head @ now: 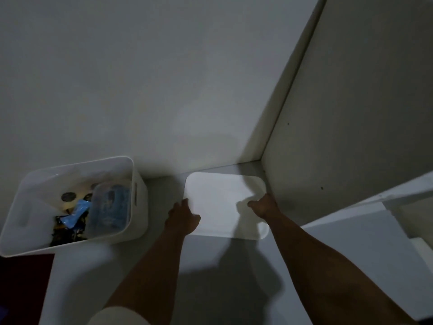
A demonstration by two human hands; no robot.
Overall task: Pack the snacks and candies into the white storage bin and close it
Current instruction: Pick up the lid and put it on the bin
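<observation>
Bin (138,198) sits open at lower left, snacks (75,214) already inside. I have the lid (222,202) flat at centre, well right of it; my left hand (184,219) and right hand (263,207) curl their fingers on its side edges. Packing looks done; next I lift the lid, carry it left and seat it squarely.
</observation>
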